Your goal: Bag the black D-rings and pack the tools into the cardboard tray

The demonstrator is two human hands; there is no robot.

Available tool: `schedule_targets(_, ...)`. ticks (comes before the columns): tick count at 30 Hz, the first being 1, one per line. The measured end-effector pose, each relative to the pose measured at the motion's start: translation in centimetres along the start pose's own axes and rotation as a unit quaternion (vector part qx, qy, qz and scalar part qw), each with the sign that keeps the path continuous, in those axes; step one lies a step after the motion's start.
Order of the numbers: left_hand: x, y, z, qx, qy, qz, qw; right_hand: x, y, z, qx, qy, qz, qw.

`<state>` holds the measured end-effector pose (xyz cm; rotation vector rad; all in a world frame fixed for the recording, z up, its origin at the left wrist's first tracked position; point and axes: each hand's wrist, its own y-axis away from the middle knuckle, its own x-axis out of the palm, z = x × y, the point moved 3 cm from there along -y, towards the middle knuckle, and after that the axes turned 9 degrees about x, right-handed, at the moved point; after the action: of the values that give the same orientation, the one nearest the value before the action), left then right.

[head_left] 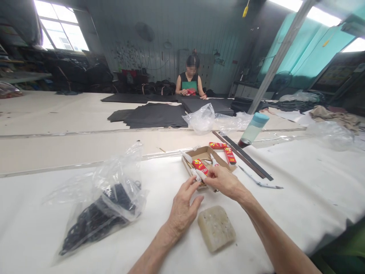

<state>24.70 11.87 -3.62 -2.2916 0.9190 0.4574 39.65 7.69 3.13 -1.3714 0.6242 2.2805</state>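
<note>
A shallow cardboard box (pixel 205 152) lies on the white table covering, with a red-and-yellow packet (pixel 200 166) and several small white pieces inside. My right hand (pixel 225 183) reaches over its near right corner, fingers bent and pinched at the end of a small white tube (pixel 201 174). The fingertips are partly hidden. Beside the near left side of the box is my left hand (pixel 183 205), thumb and fingers apart, fingertips close to the same tube. Below the hands sits a pale, speckled square block (pixel 216 229).
Left lies a clear plastic bag (pixel 114 201) of black loops. Red packets (pixel 229 155), dark strips (pixel 245 154), a compass-like metal tool (pixel 262 183) and a blue-lidded bottle (pixel 253 129) are right of the box. Across the table, a person (pixel 191 80) works behind black sheets (pixel 156 115).
</note>
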Motion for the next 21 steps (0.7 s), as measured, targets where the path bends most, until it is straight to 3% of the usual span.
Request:
schedule_targets(6, -0.1, 0.0, 0.0, -0.001, 0.001, -0.005, 1.000, -0.2, 0.0, 1.3, 0.005, 0.024, -0.003, 1.000)
schedule_targets(10, -0.1, 0.0, -0.1, 0.006, 0.008, -0.015, 1.000, 0.6, -1.0, 2.1, 0.010, 0.021, -0.010, 1.000)
schedule_targets(15, -0.3, -0.2, -0.2, 0.000, 0.013, -0.019, 1.000, 1.6, -1.8, 1.5, -0.003, -0.023, -0.021, 1.000)
schedule_targets(21, -0.2, -0.1, -0.3, 0.010, 0.001, -0.013, 1.000, 1.1, -1.3, 0.2, -0.059, -0.091, -0.006, 0.994)
